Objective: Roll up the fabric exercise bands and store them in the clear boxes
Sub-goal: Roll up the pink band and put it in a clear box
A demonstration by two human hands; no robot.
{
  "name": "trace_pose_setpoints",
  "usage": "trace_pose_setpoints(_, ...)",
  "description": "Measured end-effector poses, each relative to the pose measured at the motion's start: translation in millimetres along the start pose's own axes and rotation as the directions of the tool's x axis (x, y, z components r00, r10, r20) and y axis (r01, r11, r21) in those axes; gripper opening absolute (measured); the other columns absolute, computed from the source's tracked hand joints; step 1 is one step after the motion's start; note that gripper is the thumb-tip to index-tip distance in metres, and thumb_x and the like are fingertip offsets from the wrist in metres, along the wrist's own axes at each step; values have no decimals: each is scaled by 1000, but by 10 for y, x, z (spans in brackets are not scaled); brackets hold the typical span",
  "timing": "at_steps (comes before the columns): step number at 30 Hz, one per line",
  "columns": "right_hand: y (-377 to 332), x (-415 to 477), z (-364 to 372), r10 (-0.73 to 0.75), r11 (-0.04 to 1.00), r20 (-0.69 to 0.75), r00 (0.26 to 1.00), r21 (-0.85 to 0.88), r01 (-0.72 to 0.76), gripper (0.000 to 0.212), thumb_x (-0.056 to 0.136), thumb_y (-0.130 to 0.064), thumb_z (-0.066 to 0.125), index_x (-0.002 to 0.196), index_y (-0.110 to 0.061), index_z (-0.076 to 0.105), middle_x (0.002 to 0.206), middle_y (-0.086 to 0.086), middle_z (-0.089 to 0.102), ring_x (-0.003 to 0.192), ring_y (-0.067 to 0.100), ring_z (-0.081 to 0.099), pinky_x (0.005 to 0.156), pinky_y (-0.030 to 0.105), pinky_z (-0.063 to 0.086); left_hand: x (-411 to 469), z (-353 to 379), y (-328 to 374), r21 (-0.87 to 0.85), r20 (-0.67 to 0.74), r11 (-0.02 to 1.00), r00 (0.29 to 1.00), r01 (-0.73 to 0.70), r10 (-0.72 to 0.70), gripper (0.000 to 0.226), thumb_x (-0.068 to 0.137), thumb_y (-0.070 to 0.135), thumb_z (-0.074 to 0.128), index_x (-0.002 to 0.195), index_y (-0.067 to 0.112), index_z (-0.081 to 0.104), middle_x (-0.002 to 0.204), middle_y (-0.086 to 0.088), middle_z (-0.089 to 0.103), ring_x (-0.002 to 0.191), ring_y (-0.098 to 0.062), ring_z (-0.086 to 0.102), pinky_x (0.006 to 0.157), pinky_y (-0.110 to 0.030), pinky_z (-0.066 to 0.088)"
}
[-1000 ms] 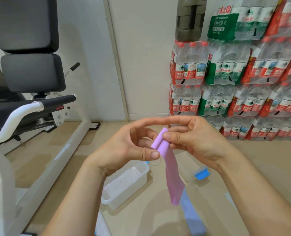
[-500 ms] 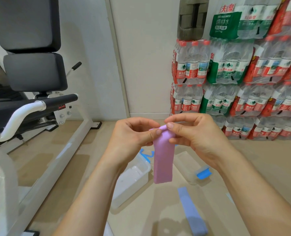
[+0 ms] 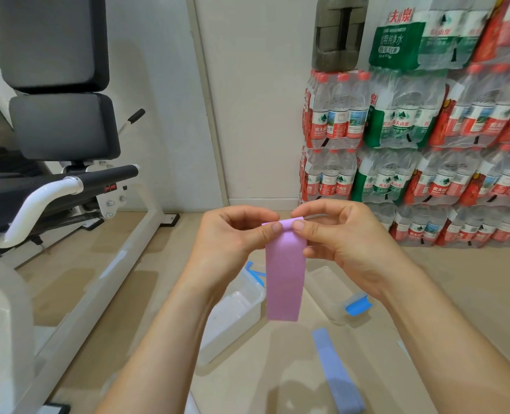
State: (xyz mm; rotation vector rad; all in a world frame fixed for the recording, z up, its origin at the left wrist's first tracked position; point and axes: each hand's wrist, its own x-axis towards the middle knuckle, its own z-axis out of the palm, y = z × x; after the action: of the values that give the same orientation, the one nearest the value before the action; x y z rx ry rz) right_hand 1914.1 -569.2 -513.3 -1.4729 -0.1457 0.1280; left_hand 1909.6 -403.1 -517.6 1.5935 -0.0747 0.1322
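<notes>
A pink fabric band hangs flat in front of me, its top edge curled into a small roll. My left hand pinches the roll's left end with thumb and fingers. My right hand pinches its right end. On the floor below stands an open clear box. To its right sits a second clear box with a blue clip. A blue band lies flat on the floor at the lower right.
A white-framed exercise machine with black pads fills the left side. Stacked packs of bottled water line the wall at the right. A beige floor runs between them.
The pink band has turned from edge-on to flat towards me and hangs shorter. Both hands have closed in on its top edge.
</notes>
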Motion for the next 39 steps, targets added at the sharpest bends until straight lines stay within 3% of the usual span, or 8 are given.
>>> trace_pose_setpoints(7,-4,-10,-6,5,996,2,1000,-85,-5,11,82,-2,69,89,-10,72,75,5,75,54,8,58,47,16,45,1,1,-7,47,5,999,1000,-28,27,17,71,-5,77,76,11,73,73,-8,73,72,-17,68,69,-24,56)
trace_pose_setpoints(10,-6,-1,-1,-12,998,-2,1000,-64,11,12,81,1,68,89,-8,71,72,3,74,52,8,58,48,16,46,-7,9,-4,51,8,998,1000,-27,26,15,74,-2,75,80,11,73,79,-10,74,75,-18,68,75,-30,56)
trace_pose_setpoints(14,-11,1,-7,-24,996,-2,1000,-81,24,16,80,1,70,82,-15,73,70,0,74,58,10,57,49,16,44,-37,19,15,27,56,1000,998,12,-13,12,82,11,70,90,4,74,93,-18,74,88,-31,70,85,-46,56)
trace_pose_setpoints(18,-10,-8,-17,-6,995,7,1000,-103,7,16,80,-2,70,80,-18,74,75,1,75,66,14,61,46,16,37,-43,33,37,19,23,1000,1000,14,-15,5,78,7,73,82,7,76,80,-11,76,73,-18,70,75,-38,59)
trace_pose_setpoints(23,-7,-3,-20,-16,997,12,1000,-80,17,7,80,-8,71,83,-14,75,75,1,75,67,11,64,50,16,40,-31,31,20,14,-4,1000,1000,28,-28,14,71,3,78,84,6,75,74,-7,75,68,-14,70,66,-24,58)
trace_pose_setpoints(31,-1,17,-47,-40,994,-49,998,-106,34,13,77,-3,73,83,-14,72,76,3,76,62,7,62,49,15,42,-51,44,38,21,57,999,998,39,-41,11,81,12,71,87,4,76,87,-16,75,85,-31,70,82,-44,58)
trace_pose_setpoints(35,10,21,-46,-22,994,-41,999,-106,17,14,79,-5,72,89,-15,71,85,6,77,71,12,65,53,18,43,-43,53,45,33,13,999,1000,16,-16,4,76,8,75,80,9,76,76,-8,76,71,-17,71,73,-36,61)
trace_pose_setpoints(39,28,9,-22,18,992,-26,1000,-126,-21,8,82,-11,71,89,-13,72,80,4,77,71,14,67,46,15,39,-22,42,28,14,-46,1000,999,17,-16,10,73,3,78,81,7,74,74,-9,75,69,-18,71,70,-30,60)
